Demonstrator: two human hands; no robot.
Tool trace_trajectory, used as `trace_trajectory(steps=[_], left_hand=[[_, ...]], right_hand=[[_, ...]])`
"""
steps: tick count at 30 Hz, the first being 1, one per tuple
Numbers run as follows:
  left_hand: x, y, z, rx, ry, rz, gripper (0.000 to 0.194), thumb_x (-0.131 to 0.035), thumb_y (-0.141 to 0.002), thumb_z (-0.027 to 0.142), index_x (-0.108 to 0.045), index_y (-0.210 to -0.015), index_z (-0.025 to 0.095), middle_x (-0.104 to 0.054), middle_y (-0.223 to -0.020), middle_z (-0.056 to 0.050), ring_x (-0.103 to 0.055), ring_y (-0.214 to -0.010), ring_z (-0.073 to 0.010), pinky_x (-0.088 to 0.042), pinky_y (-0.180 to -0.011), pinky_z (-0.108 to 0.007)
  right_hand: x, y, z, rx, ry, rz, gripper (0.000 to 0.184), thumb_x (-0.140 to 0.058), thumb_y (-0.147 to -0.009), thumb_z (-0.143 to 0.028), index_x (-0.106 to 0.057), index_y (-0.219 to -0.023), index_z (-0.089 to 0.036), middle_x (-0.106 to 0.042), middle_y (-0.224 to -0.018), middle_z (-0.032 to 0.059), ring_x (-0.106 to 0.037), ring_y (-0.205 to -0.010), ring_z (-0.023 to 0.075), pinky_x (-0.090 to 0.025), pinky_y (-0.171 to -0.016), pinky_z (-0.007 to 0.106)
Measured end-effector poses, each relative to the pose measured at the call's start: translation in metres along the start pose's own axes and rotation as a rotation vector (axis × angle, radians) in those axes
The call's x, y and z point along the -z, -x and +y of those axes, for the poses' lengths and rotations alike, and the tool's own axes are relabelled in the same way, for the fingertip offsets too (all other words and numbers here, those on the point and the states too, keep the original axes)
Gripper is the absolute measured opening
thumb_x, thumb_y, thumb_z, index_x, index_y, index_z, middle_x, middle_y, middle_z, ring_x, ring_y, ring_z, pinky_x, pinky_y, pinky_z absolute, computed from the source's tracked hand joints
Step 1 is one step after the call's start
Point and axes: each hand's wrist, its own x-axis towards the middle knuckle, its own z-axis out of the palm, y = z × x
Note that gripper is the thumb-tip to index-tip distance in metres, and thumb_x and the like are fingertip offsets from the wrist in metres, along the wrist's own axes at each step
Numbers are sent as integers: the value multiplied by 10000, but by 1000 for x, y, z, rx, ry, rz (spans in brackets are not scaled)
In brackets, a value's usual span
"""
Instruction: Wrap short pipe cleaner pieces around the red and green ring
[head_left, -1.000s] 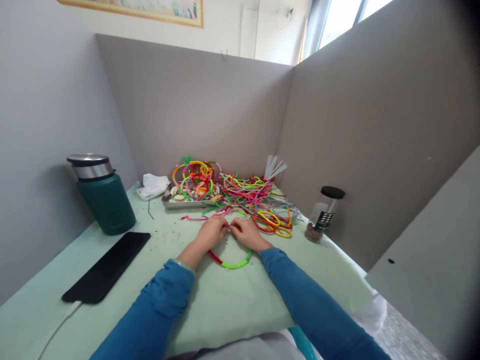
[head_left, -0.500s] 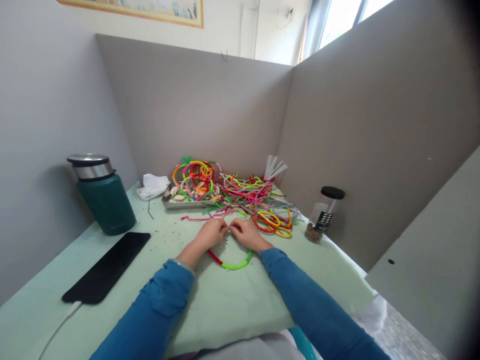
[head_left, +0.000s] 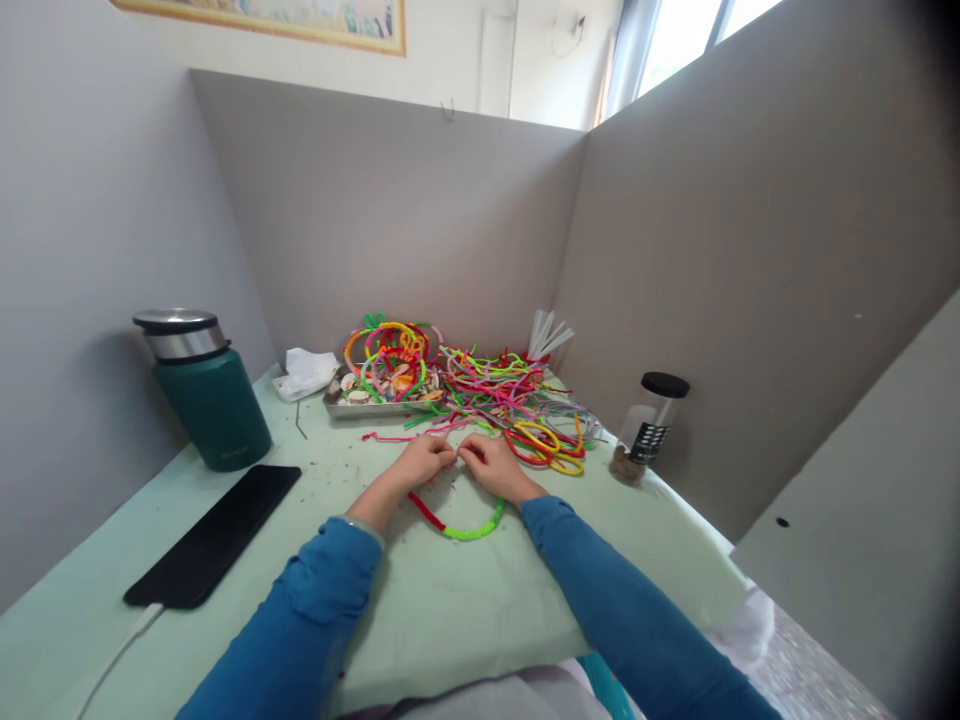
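Note:
My left hand [head_left: 418,464] and my right hand [head_left: 491,467] meet at the fingertips over the pale green table [head_left: 225,600]. Both pinch the far ends of a red and green pipe-cleaner loop [head_left: 457,527], which curves toward me on the table between my wrists. The fingers of both hands are curled closed on it. Just beyond my hands lies a heap of coloured pipe cleaners [head_left: 499,390]. Finished rings [head_left: 546,445] lie to the right of my right hand.
A metal tray [head_left: 375,405] with coloured loops and small pieces stands at the back. A green flask [head_left: 206,395] and a black phone [head_left: 217,532] with a cable are at the left. A small black-capped jar [head_left: 646,428] stands at the right. Grey partition walls enclose the table.
My left forearm has shifted slightly left, so more of the loop's red part shows. The hands stay pinched together at the same spot.

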Motion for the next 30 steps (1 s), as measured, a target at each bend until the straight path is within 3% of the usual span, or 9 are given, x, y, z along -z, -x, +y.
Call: trace_trajectory(steps=[5,17,30], left_hand=[[0,1,-2,3,202,-56,200,-508,-732,323,-469,-619,162,-395,-388,60,-341,-334,-66,-242,-378,-202],[-2,-2,-2,49,-89,50,233,-506,-739,330,-546,-603,146,-386,-360,57,-344,-341,-74,-243,-382,-204],[-2,1,1,80,68,-19,239,-493,-753,341,-467,-598,162,-349,-360,63,-304,-325,-63,-206,-362,-205]], right_hand=[[0,0,-2,8,-8,2,135,-476,-838,-204,-591,-770,-182,-585,-675,-11,-491,-609,106,-341,-587,213],[-4,-1,4,-23,47,-40,128,-485,-830,-188,-589,-755,-182,-582,-647,-17,-481,-588,103,-329,-610,223],[-2,0,2,-4,10,-33,133,-471,-844,-197,-581,-770,-183,-588,-675,-18,-488,-606,99,-339,-610,216]])
